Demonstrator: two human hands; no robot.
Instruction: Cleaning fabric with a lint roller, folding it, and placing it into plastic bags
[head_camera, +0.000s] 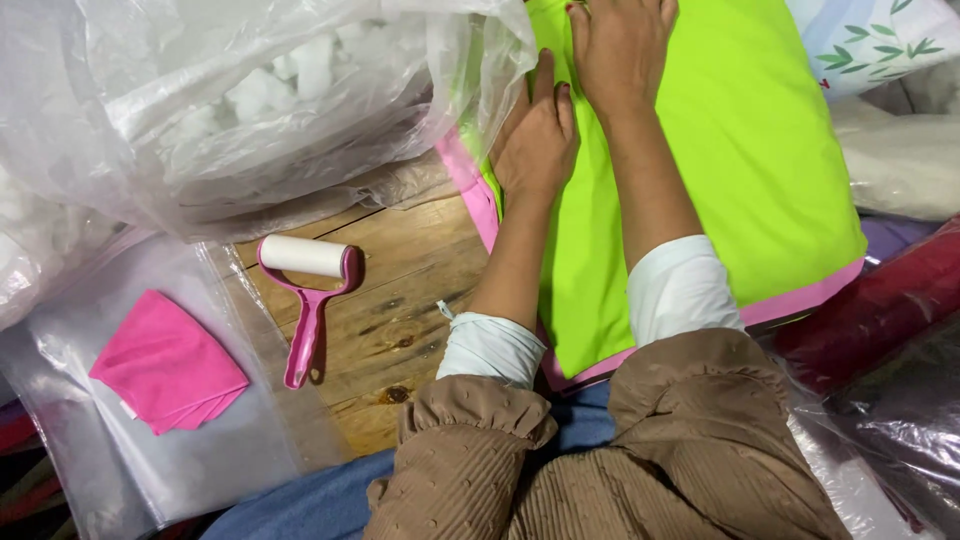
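Now two hands, left hand (535, 140), right hand (620, 50), flat on one green cushion (760, 150).

To my left a pink lint roller (305, 300) lies on the wooden counter (410, 270). Further left, a folded pink cloth (165, 365) rests on a clear plastic sheet (200, 460). Above them sits a clear bag (250, 100) of white stuffing. On my right lies a dark red roll (880, 305).

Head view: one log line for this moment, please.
left hand flat on green cloth | right hand flat on cloth | lint roller beside
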